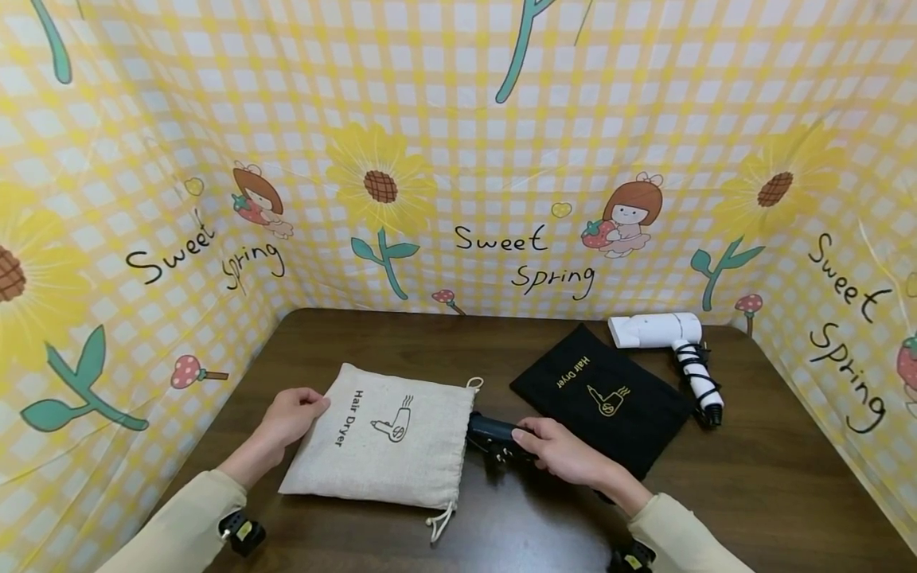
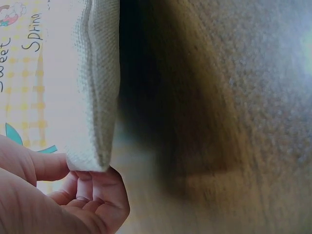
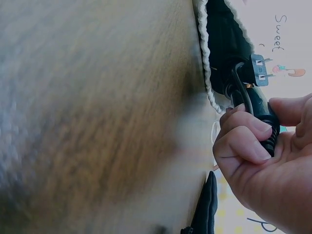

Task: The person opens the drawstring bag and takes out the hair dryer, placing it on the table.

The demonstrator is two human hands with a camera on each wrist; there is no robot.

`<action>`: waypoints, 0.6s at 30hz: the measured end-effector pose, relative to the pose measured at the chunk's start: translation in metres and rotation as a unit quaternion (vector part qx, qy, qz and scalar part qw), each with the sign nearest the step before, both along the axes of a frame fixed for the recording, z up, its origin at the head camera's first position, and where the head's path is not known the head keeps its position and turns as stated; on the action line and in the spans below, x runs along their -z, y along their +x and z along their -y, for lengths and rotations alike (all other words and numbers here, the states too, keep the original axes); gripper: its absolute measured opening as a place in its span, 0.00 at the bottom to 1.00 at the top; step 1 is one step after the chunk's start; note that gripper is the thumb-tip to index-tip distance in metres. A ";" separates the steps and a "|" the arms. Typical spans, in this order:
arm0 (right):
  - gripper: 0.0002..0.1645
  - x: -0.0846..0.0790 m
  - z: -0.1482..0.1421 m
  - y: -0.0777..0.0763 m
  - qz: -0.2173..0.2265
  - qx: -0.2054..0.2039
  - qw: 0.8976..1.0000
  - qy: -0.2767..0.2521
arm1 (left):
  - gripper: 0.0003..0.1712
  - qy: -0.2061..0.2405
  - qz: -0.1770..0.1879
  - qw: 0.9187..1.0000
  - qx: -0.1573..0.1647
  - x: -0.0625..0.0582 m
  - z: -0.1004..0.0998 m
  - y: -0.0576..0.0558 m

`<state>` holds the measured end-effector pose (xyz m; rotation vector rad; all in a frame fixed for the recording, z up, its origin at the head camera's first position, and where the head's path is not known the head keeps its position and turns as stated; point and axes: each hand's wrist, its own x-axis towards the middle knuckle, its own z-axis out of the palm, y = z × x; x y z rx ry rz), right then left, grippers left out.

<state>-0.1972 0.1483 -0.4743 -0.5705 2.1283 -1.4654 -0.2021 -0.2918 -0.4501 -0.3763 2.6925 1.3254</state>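
A cream drawstring bag (image 1: 423,469) printed "Hair Dryer" lies on the table, its mouth toward the right. My left hand (image 1: 290,418) pinches the bag's closed left edge between thumb and fingers, as the left wrist view confirms. With my right hand (image 1: 562,454) I grip the handle of a black hair dryer (image 1: 494,434) at the bag's mouth. The dryer's head is inside the bag, hidden by the cloth. In the right wrist view the bag's opening gapes around the dryer, and a two-pin plug (image 3: 259,70) on its cord sticks out beside the handle.
A black pouch (image 1: 573,398) with a yellow "Hair Dryer" print lies right of my right hand. Behind it, at the back right, rests a white hair dryer (image 1: 655,329) with its black cord wound round the handle. A patterned curtain (image 1: 458,159) encloses the brown table (image 1: 423,338).
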 end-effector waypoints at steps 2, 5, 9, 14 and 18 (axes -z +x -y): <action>0.19 0.001 -0.001 0.000 0.002 0.002 1.000 0.002 | 0.15 0.001 0.001 1.000 0.000 0.000 -0.001 0.000; 0.19 0.001 -0.001 0.000 0.002 0.001 1.000 0.002 | 0.15 0.001 0.002 1.000 0.000 -0.001 -0.001 0.000; 0.19 0.000 -0.002 0.000 0.002 -0.001 1.000 -0.002 | 0.15 -0.001 0.002 1.000 0.002 -0.002 -0.001 0.000; 0.18 0.000 -0.003 0.000 0.003 0.001 1.000 0.001 | 0.16 -0.002 0.000 1.000 0.005 -0.002 0.000 0.000; 0.19 0.001 -0.005 0.001 0.005 0.003 1.000 0.004 | 0.16 -0.001 0.000 1.000 0.003 -0.002 0.000 0.001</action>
